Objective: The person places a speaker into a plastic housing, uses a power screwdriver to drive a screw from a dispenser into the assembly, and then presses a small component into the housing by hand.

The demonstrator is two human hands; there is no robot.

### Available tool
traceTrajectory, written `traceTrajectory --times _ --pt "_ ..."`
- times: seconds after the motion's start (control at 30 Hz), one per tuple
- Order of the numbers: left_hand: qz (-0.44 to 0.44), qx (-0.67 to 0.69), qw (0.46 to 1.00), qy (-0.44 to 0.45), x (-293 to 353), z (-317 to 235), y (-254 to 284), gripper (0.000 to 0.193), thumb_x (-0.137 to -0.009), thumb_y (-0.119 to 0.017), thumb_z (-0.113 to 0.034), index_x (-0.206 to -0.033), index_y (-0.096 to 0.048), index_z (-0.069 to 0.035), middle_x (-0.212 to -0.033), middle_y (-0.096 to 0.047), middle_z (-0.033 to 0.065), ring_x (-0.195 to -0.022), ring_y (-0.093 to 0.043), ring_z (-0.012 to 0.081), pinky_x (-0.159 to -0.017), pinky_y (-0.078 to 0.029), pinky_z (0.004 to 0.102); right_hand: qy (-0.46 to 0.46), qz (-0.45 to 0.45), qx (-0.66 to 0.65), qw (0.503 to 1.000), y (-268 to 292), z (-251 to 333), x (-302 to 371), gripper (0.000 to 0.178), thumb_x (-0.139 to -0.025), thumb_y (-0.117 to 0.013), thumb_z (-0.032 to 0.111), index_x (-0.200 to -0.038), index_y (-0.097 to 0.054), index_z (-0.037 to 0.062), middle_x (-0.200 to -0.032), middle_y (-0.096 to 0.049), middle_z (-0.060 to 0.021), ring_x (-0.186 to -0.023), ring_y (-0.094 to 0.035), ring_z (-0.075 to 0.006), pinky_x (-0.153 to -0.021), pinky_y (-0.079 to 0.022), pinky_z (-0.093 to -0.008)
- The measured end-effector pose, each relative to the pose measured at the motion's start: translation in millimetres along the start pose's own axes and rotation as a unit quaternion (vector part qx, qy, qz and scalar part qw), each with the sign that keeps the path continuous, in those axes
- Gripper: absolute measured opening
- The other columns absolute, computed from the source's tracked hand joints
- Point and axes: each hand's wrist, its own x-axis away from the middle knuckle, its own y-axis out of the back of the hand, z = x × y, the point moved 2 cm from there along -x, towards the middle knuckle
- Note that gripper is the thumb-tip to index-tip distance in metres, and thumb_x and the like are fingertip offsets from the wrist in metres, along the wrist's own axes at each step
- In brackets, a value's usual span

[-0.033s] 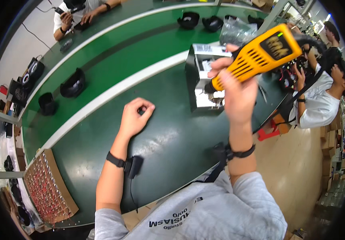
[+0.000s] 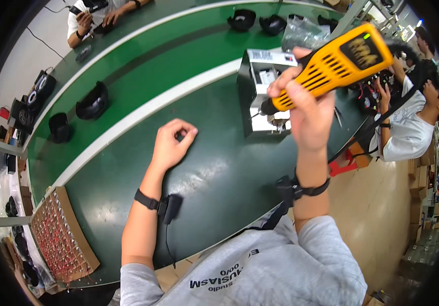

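Note:
My right hand [image 2: 308,109] is wrapped round a yellow electric screwdriver [image 2: 334,66] with black vents and a dark panel. The tool is tilted, its dark nose and thin bit pointing down-left over an open black box [image 2: 245,97]. Inside the box are pale and metallic parts, partly hidden by my hand. Whether the bit touches anything in there, I cannot tell. My left hand [image 2: 173,143] rests on the dark green table [image 2: 214,168], left of the box, fingers curled against the thumb. What they hold, if anything, is hidden.
Black curved shells [image 2: 93,102] lie on the green strip beyond a white rail [image 2: 143,109]. A clear plastic bag [image 2: 306,33] is behind the box. A cardboard tray [image 2: 64,234] of small wired parts sits at the left. Co-workers are at the right and far side.
My right hand and the screwdriver have shifted slightly to the right, and the bit now shows over the box. My left hand has moved up a little, still curled.

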Motion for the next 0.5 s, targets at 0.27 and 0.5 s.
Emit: traceTrajectory --times 0.27,0.5 --pt "-0.006 -0.045 0.999 0.001 0 10 3 0.014 -0.086 -0.074 -0.014 -0.085 -0.071 0.000 -0.079 -0.067 0.0078 -0.070 -0.060 0.0158 -0.064 -0.048 0.0301 0.009 0.165 0.010 0.986 39 16 3 0.057 -0.096 -0.053 0.018 -0.145 -0.037 -0.0067 -0.088 -0.050 -0.0055 -0.074 -0.052 -0.0142 -0.074 -0.043 -0.0343" --pt "-0.001 -0.066 0.998 0.009 5 10 3 0.015 -0.087 -0.074 -0.014 -0.089 -0.072 0.001 -0.080 -0.066 0.0072 -0.073 -0.058 0.0153 -0.068 -0.049 0.0297 -0.061 0.228 -0.044 0.971 70 31 12 0.043 -0.097 -0.052 0.020 -0.135 -0.042 0.0024 -0.094 -0.046 -0.0049 -0.085 -0.046 -0.0144 -0.079 -0.041 -0.0335"
